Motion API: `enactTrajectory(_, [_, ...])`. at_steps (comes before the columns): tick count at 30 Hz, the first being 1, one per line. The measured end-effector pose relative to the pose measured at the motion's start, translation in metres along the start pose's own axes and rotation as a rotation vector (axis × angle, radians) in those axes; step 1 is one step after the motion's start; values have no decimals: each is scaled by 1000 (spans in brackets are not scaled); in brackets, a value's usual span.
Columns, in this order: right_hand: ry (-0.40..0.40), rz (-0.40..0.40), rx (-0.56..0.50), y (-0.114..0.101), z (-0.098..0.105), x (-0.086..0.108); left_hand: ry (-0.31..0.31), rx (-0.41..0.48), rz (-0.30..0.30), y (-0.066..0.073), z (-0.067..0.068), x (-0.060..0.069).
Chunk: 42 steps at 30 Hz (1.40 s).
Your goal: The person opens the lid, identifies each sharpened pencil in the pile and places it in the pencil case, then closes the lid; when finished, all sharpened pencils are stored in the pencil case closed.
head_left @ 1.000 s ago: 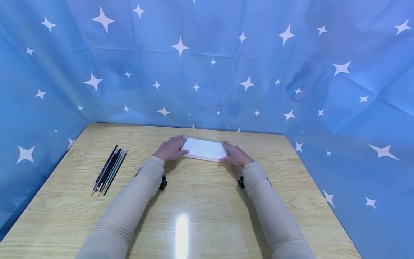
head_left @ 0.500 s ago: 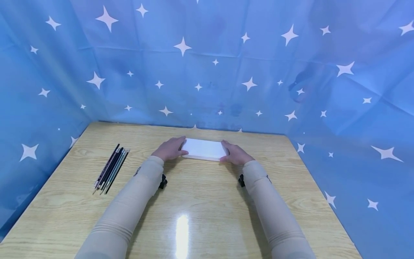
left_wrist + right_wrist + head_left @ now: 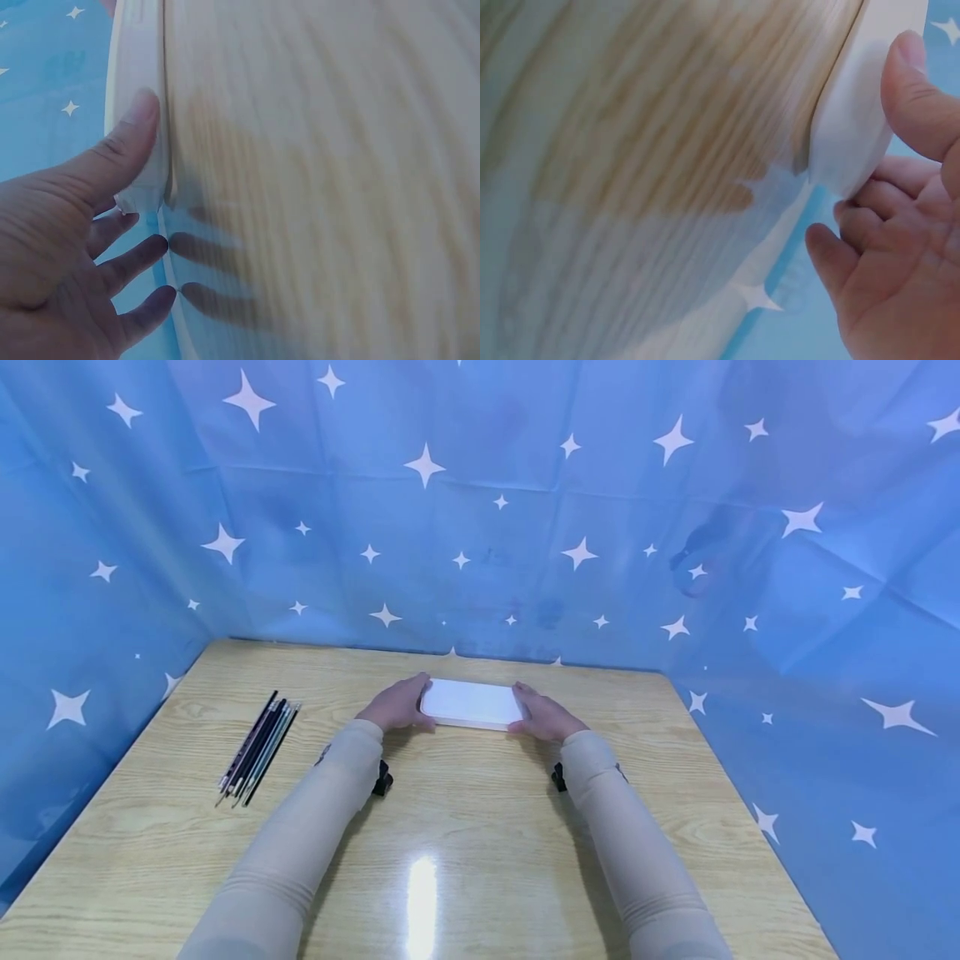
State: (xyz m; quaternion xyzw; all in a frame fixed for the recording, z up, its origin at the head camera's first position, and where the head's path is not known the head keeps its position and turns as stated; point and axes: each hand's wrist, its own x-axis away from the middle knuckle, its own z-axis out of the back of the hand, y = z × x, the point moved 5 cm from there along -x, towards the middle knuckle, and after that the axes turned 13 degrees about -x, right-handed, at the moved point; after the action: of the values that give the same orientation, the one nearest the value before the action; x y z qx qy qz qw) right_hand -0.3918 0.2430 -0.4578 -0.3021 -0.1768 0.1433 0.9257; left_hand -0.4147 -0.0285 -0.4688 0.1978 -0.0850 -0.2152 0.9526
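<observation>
A flat white oblong box [image 3: 471, 704] lies near the back of the wooden table, its long side facing me. At its left end my left hand [image 3: 397, 704] holds it, with the thumb [image 3: 139, 124] against the near side and the lower fingers spread below the end in the left wrist view. My right hand [image 3: 550, 717] holds the opposite end, thumb near the front corner and another finger at the back corner. In the right wrist view several of its fingers [image 3: 877, 202] bend round the end of the box [image 3: 859, 112]. The palms hide parts of both ends.
A bundle of pencils [image 3: 258, 752] lies on the left of the wooden table [image 3: 480, 810]. Blue cloth with white stars [image 3: 480, 527] hangs behind the table and along both sides. A bright light reflection shows on the tabletop near the front.
The left thumb has slid slightly down toward me, lower on the near side of the box. The box and right hand stay nearly in place. The whole head view shifted a little.
</observation>
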Motion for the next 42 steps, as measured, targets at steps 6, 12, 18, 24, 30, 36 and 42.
enactTrajectory(6, [-8, -19, 67, -5, 1, -4, 16, 7, -13, -2, -1, -4])
enactTrajectory(12, [-1, 0, 238, -8, -4, -12, 20, 23, 7, -5, -2, -4])
enactTrajectory(18, [22, 16, 313, -14, -9, -11, 11, 38, 26, -7, -2, -2])
enactTrajectory(24, [6, 26, 337, -18, -14, -10, -1, 1, 19, -8, -2, -4])
enactTrajectory(30, [8, 40, 339, -16, -14, -14, 0, -36, 34, -6, 0, -2])
enactTrajectory(36, [27, 41, 339, -18, -15, -15, 15, -59, 42, -6, 0, -3])
enactTrajectory(42, [34, 61, 374, -20, -13, -16, 24, -28, 47, -10, 0, -7])
